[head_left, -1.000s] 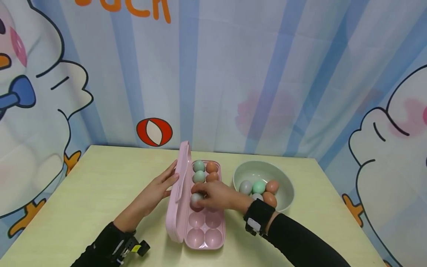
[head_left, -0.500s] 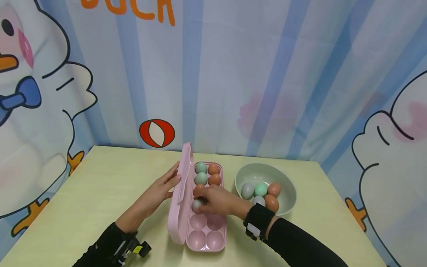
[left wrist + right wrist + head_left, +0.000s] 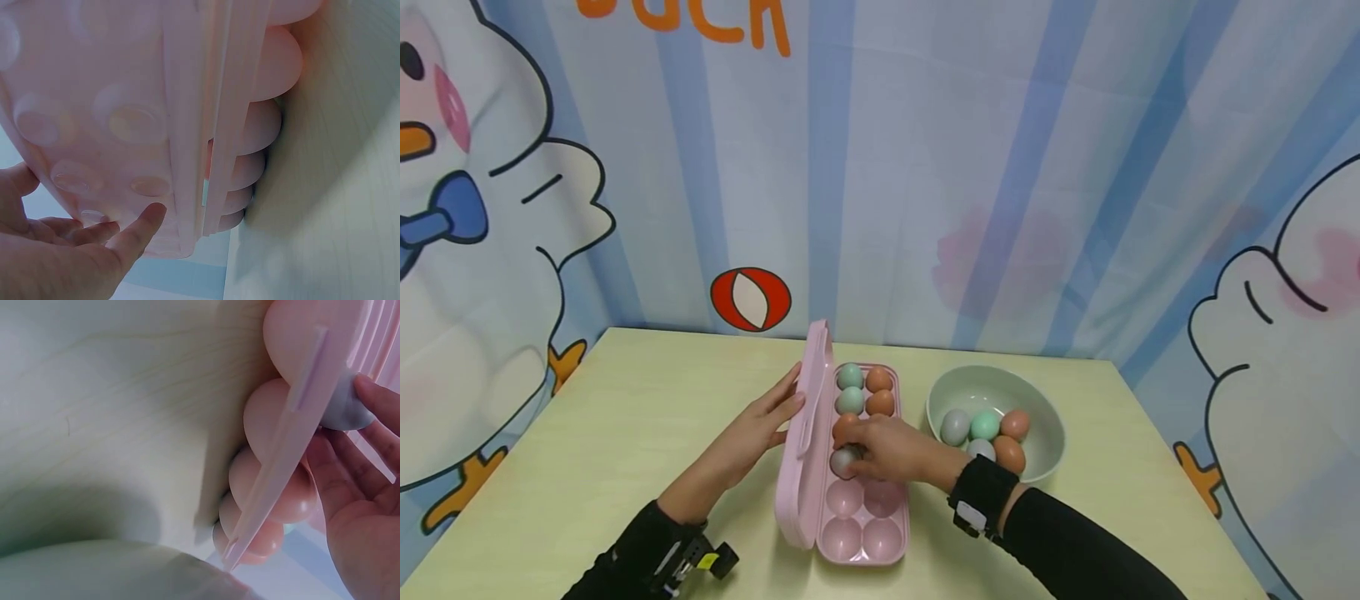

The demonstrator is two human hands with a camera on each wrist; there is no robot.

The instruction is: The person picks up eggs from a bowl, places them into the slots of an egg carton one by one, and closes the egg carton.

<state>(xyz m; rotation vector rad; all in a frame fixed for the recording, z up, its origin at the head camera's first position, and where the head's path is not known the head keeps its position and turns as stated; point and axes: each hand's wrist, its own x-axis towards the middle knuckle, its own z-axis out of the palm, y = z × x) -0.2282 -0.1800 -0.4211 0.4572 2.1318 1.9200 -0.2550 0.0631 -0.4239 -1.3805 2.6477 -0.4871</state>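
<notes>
My right hand pinches a grey egg between thumb and fingers, low at a left-column cup of the pink egg carton. In the right wrist view this grey egg shows at the carton's rim. Behind the hand sit two pale green eggs on the left and brown eggs on the right, with another brown egg half hidden by the fingers. My left hand touches the outside of the raised lid, its extended fingers against it in the left wrist view.
Right of the carton stands a pale green bowl holding several grey, green and brown eggs. Both rest on a light wooden table. A striped curtain with cartoon ducks hangs behind the table.
The right hand has lowered slightly with the grey egg, and more of the brown egg behind it shows. Over the last half second, little moves. The left hand stays at the lid.
</notes>
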